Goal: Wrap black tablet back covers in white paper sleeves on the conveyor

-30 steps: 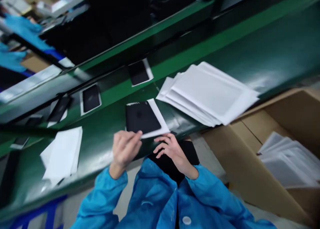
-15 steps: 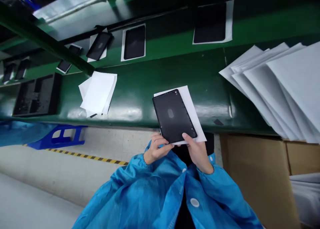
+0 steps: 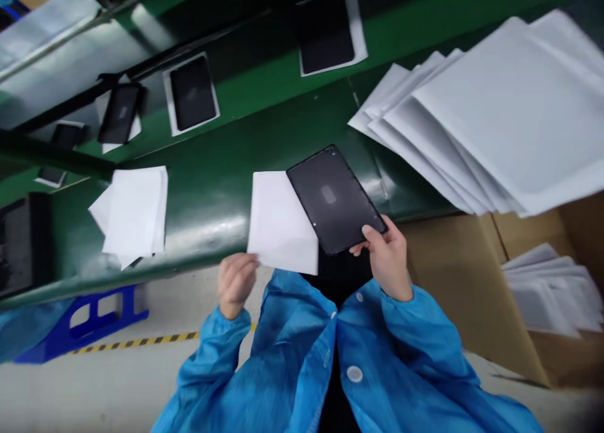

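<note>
My right hand grips the near corner of a black tablet back cover, held tilted above the edge of the green bench. My left hand pinches the near corner of a white paper sheet, which sits just left of the cover and partly under it. Both wrists come out of blue coat sleeves.
A fanned stack of white sheets lies on the bench at the right, a smaller white pile at the left. Black covers on white sheets ride the green conveyor behind. A cardboard box with more sheets stands at the right.
The cover and the sheet were held together, the cover on top. Now my left hand has drawn the sheet to the left while my right hand keeps the cover, shifted right.
</note>
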{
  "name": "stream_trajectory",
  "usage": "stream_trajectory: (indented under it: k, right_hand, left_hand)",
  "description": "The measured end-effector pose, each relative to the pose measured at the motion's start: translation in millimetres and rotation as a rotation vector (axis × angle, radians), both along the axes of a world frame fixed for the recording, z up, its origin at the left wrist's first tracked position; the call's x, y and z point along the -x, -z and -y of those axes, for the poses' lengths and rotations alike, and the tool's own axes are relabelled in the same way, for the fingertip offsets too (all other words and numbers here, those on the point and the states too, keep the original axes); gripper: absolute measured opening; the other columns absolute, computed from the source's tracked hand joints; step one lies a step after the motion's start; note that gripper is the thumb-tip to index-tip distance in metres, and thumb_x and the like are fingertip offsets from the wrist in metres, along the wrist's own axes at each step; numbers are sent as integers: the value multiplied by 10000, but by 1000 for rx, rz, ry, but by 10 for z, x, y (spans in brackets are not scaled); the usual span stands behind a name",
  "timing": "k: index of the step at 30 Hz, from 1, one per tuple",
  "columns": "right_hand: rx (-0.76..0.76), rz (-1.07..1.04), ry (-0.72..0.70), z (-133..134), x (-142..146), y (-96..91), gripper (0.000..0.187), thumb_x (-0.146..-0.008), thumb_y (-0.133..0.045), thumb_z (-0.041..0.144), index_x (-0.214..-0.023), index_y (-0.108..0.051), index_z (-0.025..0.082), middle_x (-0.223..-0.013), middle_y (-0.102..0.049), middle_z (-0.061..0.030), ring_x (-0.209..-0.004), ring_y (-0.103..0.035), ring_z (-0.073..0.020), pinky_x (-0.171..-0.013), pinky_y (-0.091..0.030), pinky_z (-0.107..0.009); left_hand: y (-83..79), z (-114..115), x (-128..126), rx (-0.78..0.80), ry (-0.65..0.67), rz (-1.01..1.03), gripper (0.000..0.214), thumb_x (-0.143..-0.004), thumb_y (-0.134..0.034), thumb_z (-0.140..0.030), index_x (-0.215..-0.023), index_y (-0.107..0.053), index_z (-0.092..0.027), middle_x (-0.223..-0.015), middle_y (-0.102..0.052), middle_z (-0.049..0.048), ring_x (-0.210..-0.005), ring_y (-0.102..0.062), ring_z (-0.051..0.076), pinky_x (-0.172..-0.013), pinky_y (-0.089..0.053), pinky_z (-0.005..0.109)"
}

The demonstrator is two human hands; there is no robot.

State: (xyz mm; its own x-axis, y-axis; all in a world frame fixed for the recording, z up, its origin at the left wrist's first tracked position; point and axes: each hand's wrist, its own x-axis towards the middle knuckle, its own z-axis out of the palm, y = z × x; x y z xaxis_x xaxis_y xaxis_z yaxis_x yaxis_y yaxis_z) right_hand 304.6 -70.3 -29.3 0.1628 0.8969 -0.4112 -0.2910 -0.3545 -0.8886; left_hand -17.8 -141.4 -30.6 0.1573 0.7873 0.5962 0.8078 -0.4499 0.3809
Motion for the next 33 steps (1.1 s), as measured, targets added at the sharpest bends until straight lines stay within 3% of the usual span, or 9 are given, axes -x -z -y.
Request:
stream_trajectory:
  k: [3,6,11,14,18,21,28,33]
  right_hand:
    - [-53,5,215,-11,-175,31,454,-807,-857,596,-918,-584,250,-687,-626,37,-495,-604,-146,-432,-516,-281]
    - [-68,28,318,42,-210,70,514,-773,-898,585,-1033,-586,270,-861,-679,13,-612,-630,-148,-470,-540,-271]
    - [-80,-43,369,125,-150,140,589,-766,-914,530,-1190,-582,291,-1109,-758,-28,-947,-734,-212,-776,-663,-340]
    - [-76,-101,376,139,-182,152,557,-772,-893,532,-1202,-639,285,-1176,-786,-48,-1180,-732,-272,-969,-653,-424]
    - [-72,-223,332,131,-270,125,565,-724,-919,521,-1181,-679,292,-1144,-804,-42,-1262,-720,-296,-1025,-647,-466]
    - [-43,-314,258,120,-303,99,538,-718,-909,506,-1164,-691,297,-1163,-804,-38,-1288,-714,-301,-1035,-648,-483]
    - [-13,-456,167,122,-317,68,496,-678,-886,490,-1101,-724,289,-1158,-813,-46,-1280,-728,-332,-1021,-655,-530]
    - [-30,-425,147,157,-369,70,500,-692,-884,537,-1097,-737,284,-1150,-814,-56,-1294,-722,-343,-1022,-651,-557]
  left_hand:
    - [-189,-247,114,-96,0,-153,182,-1001,-642,-30,-946,-708,-191,-878,-784,60,-815,-730,172,-747,-593,300]
    - [-265,-361,59,81,75,-243,210,-1002,-611,-28,-1081,-725,-185,-889,-770,64,-821,-719,179,-751,-575,294]
    - [-261,-349,-50,155,196,-266,346,-986,-544,20,-1129,-771,-199,-945,-777,73,-854,-715,183,-807,-572,304]
    - [-313,-385,71,39,59,-282,328,-953,-570,31,-1060,-779,-199,-902,-768,60,-800,-704,174,-740,-553,290]
    - [-447,-474,254,-11,-240,-262,141,-915,-704,-87,-839,-732,-202,-770,-705,35,-678,-630,175,-637,-480,297]
    - [-515,-541,198,90,-280,-203,178,-901,-724,-179,-735,-666,-203,-655,-609,-4,-584,-535,146,-592,-411,275]
    - [-617,-765,-119,576,-59,-146,335,-937,-738,-383,-685,-627,-193,-590,-577,-17,-541,-468,125,-546,-354,254]
    - [-684,-886,-203,671,-14,-157,415,-999,-633,-411,-651,-560,-197,-556,-495,-17,-534,-414,124,-541,-321,264]
